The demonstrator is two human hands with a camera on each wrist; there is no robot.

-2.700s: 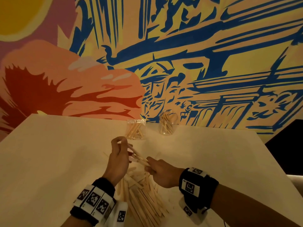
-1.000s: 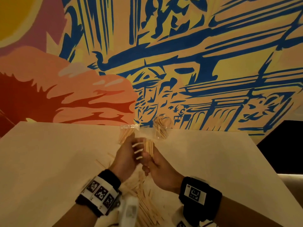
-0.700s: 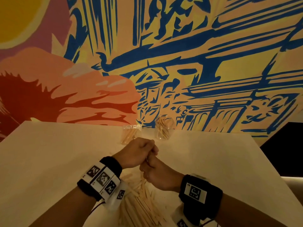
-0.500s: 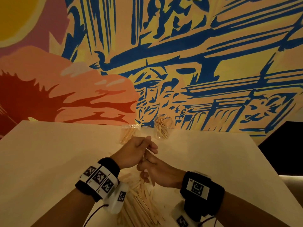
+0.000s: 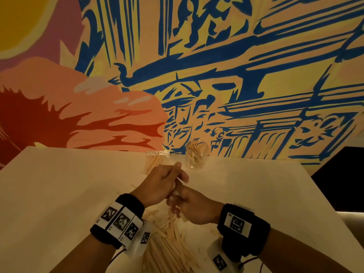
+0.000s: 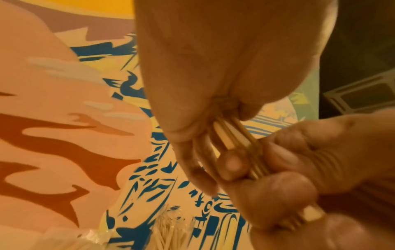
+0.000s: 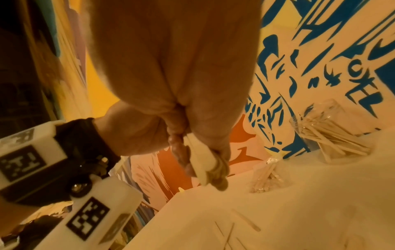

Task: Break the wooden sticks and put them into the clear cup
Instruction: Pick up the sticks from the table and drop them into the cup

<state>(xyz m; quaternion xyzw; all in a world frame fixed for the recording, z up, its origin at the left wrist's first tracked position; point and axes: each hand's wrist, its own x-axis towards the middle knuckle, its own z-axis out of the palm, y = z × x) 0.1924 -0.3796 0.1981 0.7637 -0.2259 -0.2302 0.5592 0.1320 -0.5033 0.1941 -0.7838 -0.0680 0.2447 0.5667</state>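
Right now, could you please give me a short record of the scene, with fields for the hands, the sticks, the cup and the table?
left hand: grips one end of a small bundle of sticks
right hand: grips the other end of the bundle
cup: clear, upright at the table's far edge, holds stick pieces
bag: clear, left of the cup, holds sticks
pile: loose sticks under the wrists
table: white

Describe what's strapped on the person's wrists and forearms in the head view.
Both forearms are bare, no sleeves. Each wrist wears a black band: the left wrist band carries a row of white blocks with black square fiducial markers, the right wrist band a single white marker plate. A white camera module with its own marker hangs below each, with thin cables trailing.
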